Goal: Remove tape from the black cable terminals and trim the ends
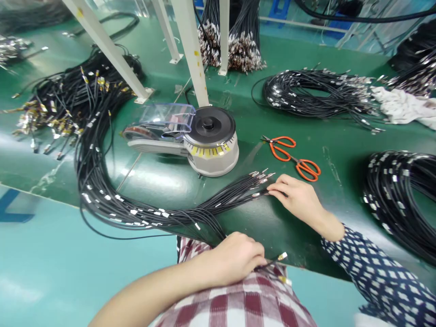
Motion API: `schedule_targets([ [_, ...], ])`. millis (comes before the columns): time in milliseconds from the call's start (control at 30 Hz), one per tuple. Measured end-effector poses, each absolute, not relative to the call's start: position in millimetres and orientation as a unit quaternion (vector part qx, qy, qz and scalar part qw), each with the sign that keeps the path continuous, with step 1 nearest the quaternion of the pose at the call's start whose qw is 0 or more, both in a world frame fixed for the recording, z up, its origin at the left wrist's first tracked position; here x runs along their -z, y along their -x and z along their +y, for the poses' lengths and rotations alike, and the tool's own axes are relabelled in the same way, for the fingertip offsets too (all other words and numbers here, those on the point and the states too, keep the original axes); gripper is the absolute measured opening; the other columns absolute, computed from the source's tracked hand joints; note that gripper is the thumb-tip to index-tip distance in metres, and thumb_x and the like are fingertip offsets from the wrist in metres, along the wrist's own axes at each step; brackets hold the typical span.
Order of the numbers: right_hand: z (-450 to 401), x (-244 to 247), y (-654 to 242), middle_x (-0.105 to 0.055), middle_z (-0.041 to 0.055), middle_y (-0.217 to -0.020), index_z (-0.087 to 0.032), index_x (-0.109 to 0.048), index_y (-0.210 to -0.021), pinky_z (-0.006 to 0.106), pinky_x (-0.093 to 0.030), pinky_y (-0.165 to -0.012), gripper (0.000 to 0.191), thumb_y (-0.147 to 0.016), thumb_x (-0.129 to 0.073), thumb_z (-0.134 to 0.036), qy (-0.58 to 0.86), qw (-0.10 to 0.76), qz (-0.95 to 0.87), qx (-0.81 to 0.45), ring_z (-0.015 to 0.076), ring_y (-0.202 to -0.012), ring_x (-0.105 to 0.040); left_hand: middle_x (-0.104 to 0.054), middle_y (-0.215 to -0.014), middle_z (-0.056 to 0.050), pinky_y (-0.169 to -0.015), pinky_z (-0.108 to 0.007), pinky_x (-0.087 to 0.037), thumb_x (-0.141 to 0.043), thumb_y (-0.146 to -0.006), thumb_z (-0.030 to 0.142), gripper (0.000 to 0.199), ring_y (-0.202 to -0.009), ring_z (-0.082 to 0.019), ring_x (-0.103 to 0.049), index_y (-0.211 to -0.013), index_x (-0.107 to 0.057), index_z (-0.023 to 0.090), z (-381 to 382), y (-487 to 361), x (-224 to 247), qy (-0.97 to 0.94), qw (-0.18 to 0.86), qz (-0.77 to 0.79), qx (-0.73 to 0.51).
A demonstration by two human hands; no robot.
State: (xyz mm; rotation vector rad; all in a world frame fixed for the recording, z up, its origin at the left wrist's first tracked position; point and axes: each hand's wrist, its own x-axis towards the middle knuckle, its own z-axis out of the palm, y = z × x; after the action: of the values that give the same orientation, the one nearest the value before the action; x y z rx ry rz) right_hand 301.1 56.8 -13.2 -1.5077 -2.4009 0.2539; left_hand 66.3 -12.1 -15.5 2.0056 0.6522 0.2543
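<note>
A bundle of thin black cables with small white labels lies along the front of the green table. My right hand pinches the tip of a black cable at the right end of this bundle. Other metal-tipped cable ends fan out just above those fingers. My left hand is closed around a few black cables at the table's front edge, against the checked apron. Their connector ends stick out to the right of it. Orange-handled scissors lie beyond my right hand.
A round tape dispenser stands mid-table behind the bundle. Cable coils lie at the right and back right. More cable ends spread at left. White posts rise from the table. A white cloth lies far right.
</note>
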Motion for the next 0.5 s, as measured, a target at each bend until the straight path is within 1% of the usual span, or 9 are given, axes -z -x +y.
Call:
schedule_targets([
  [67, 52, 11, -302, -0.072, 0.0046, -0.086, -0.025, -0.077, -0.095, 0.029, -0.047, -0.06, 0.02, -0.096, -0.056, -0.027, 0.522, 0.175, -0.835, -0.018, 0.0159, -0.067, -0.064, -0.073, -0.077, -0.006, -0.068, -0.026, -0.049, -0.057, -0.094, 0.021, 0.019, -0.069, -0.018, -0.067, -0.084, -0.073, 0.019, -11, -58, 6, -0.792, 0.527, 0.275, -0.136],
  [133, 48, 3, -301, -0.073, 0.0047, -0.086, -0.028, -0.077, -0.096, 0.03, -0.049, -0.062, 0.021, -0.095, -0.058, -0.023, 0.506, 0.221, -0.834, 0.011, 0.016, -0.067, -0.064, -0.072, -0.085, -0.009, -0.074, -0.026, -0.05, -0.053, -0.096, 0.019, 0.021, -0.078, -0.019, -0.066, -0.095, -0.074, 0.018, -9, -48, -6, -0.761, 0.511, 0.329, -0.228],
  [233, 41, -11, -294, -0.075, 0.0038, -0.086, -0.033, -0.077, -0.099, 0.032, -0.053, -0.071, 0.025, -0.092, -0.06, -0.016, 0.441, 0.294, -0.847, -0.043, 0.0174, -0.074, -0.068, -0.071, -0.106, -0.012, -0.089, -0.033, -0.047, -0.06, -0.091, 0.018, 0.022, -0.096, -0.023, -0.063, -0.11, -0.071, 0.021, 0, -40, -20, -0.707, 0.409, 0.435, -0.379],
  [267, 39, -15, -290, -0.075, 0.0036, -0.087, -0.033, -0.076, -0.101, 0.032, -0.054, -0.073, 0.026, -0.091, -0.06, -0.015, 0.408, 0.315, -0.854, -0.073, 0.0176, -0.076, -0.069, -0.07, -0.113, -0.012, -0.088, -0.033, -0.047, -0.063, -0.089, 0.019, 0.027, -0.096, -0.023, -0.062, -0.116, -0.069, 0.023, 4, -39, -23, -0.685, 0.414, 0.455, -0.391],
  [300, 38, -18, -286, -0.076, 0.0035, -0.088, -0.033, -0.075, -0.103, 0.033, -0.054, -0.073, 0.026, -0.091, -0.06, -0.014, 0.373, 0.333, -0.86, -0.097, 0.0175, -0.077, -0.069, -0.07, -0.115, -0.011, -0.083, -0.032, -0.048, -0.066, -0.088, 0.021, 0.034, -0.091, -0.022, -0.062, -0.122, -0.065, 0.024, 8, -40, -25, -0.664, 0.45, 0.46, -0.38],
  [367, 37, -22, -275, -0.077, 0.0034, -0.092, -0.031, -0.073, -0.104, 0.032, -0.055, -0.073, 0.025, -0.091, -0.06, -0.014, 0.315, 0.354, -0.87, -0.135, 0.017, -0.079, -0.071, -0.073, -0.096, -0.006, -0.065, -0.027, -0.046, -0.067, -0.088, 0.026, 0.039, -0.07, -0.016, -0.059, -0.126, -0.058, 0.023, 15, -45, -26, -0.612, 0.582, 0.432, -0.317],
  [400, 37, -23, -270, -0.077, 0.0034, -0.093, -0.03, -0.073, -0.104, 0.032, -0.055, -0.073, 0.024, -0.091, -0.06, -0.014, 0.304, 0.358, -0.869, -0.158, 0.0168, -0.079, -0.071, -0.072, -0.082, -0.003, -0.059, -0.025, -0.043, -0.063, -0.09, 0.028, 0.033, -0.06, -0.014, -0.055, -0.122, -0.057, 0.022, 17, -48, -25, -0.577, 0.639, 0.417, -0.291],
  [433, 37, -24, -266, -0.077, 0.0036, -0.093, -0.029, -0.071, -0.105, 0.031, -0.055, -0.074, 0.023, -0.091, -0.06, -0.014, 0.315, 0.364, -0.856, -0.189, 0.0167, -0.08, -0.071, -0.068, -0.071, 0.0, -0.054, -0.023, -0.04, -0.06, -0.092, 0.028, 0.025, -0.054, -0.012, -0.05, -0.116, -0.058, 0.021, 18, -50, -24, -0.546, 0.675, 0.412, -0.277],
  [500, 37, -25, -260, -0.076, 0.0046, -0.094, -0.026, -0.067, -0.111, 0.031, -0.056, -0.074, 0.024, -0.092, -0.058, -0.015, 0.382, 0.387, -0.792, -0.277, 0.0166, -0.081, -0.071, -0.063, -0.061, 0.003, -0.051, -0.021, -0.039, -0.057, -0.093, 0.028, 0.013, -0.049, -0.01, -0.047, -0.101, -0.06, 0.019, 15, -53, -21, -0.506, 0.688, 0.434, -0.286],
])
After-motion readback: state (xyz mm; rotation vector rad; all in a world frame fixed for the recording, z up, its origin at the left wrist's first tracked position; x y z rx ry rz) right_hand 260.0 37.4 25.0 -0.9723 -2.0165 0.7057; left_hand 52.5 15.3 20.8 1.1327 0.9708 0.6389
